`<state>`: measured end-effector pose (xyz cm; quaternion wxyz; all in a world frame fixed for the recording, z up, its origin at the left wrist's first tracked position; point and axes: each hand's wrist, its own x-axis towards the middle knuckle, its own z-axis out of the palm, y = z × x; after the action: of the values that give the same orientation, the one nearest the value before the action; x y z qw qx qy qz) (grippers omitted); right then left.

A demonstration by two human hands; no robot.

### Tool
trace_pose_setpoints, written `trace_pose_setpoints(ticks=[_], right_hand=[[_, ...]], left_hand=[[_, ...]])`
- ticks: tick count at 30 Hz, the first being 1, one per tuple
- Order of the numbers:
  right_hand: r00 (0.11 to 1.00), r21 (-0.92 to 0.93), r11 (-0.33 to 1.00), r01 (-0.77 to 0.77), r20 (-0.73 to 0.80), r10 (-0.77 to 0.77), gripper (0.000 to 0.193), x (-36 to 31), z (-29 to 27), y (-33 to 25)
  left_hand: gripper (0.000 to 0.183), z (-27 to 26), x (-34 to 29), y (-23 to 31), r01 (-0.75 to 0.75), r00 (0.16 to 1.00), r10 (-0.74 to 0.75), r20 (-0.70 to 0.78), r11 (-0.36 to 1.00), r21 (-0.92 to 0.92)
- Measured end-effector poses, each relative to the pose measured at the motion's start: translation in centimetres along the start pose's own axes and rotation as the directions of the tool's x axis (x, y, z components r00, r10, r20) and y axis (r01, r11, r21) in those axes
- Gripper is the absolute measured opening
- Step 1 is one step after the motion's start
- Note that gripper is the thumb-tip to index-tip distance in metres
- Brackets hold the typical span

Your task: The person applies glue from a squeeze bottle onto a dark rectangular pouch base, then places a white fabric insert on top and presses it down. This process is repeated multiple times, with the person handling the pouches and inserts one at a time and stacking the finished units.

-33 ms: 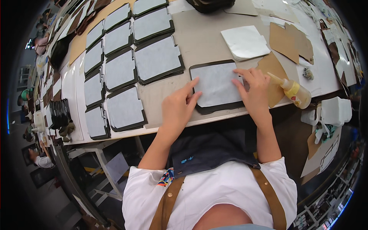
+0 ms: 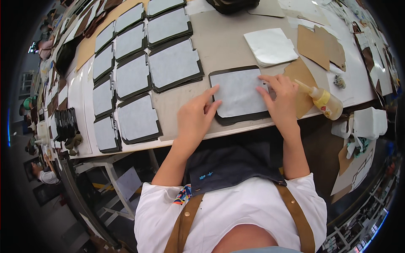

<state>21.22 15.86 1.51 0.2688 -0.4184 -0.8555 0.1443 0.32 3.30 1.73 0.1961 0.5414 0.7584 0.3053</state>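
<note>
A black panel with rounded corners lies flat near the table's front edge, and a pale grey sheet [image 2: 238,93] covers most of it, leaving a dark border [image 2: 232,120]. My left hand [image 2: 195,113] rests at the sheet's left edge, thumb and forefinger apart and fingertips touching it. On the opposite side my right hand [image 2: 282,99] has its thumb and fingers spread on the sheet's right edge. Neither hand grips anything. Just right of my right hand, a glue bottle [image 2: 328,103] with a yellow collar and pointed nozzle lies tilted over brown card [image 2: 304,76].
Stacks of similar black panels with grey sheets [image 2: 175,63] fill the table's left side in rows. A pile of white sheets [image 2: 271,46] and brown card pieces [image 2: 313,45] lie at the back right. A dark object [image 2: 233,5] sits at the far edge. Several people are at far left.
</note>
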Motion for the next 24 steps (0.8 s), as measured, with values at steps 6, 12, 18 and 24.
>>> trace_pose_setpoints(ticks=[6, 12, 18, 24], right_hand=[[0.998, -0.086, 0.995, 0.056, -0.01, -0.057, 0.039, 0.3, 0.1, -0.4], [0.988, -0.185, 0.971, 0.151, 0.043, -0.145, 0.048, 0.4, 0.3, -0.4], [0.991, -0.21, 0.968, 0.137, 0.023, -0.135, 0.047, 0.1, 0.4, 0.3], [0.982, -0.226, 0.959, 0.172, 0.119, -0.148, 0.066, -1.4, -1.6, 0.8]], left_hand=[[0.048, 0.0, 1.0, -0.2, -0.181, 0.973, 0.207, -0.102, 0.959, 0.216], [0.056, 0.7, 1.1, -0.2, -0.211, 0.966, 0.249, -0.066, 0.911, 0.355], [0.057, 0.8, 1.0, -0.5, -0.197, 0.97, 0.236, -0.062, 0.908, 0.37], [0.061, 0.1, 0.0, -1.3, -0.38, 0.921, 0.386, 0.053, 0.857, 0.348]])
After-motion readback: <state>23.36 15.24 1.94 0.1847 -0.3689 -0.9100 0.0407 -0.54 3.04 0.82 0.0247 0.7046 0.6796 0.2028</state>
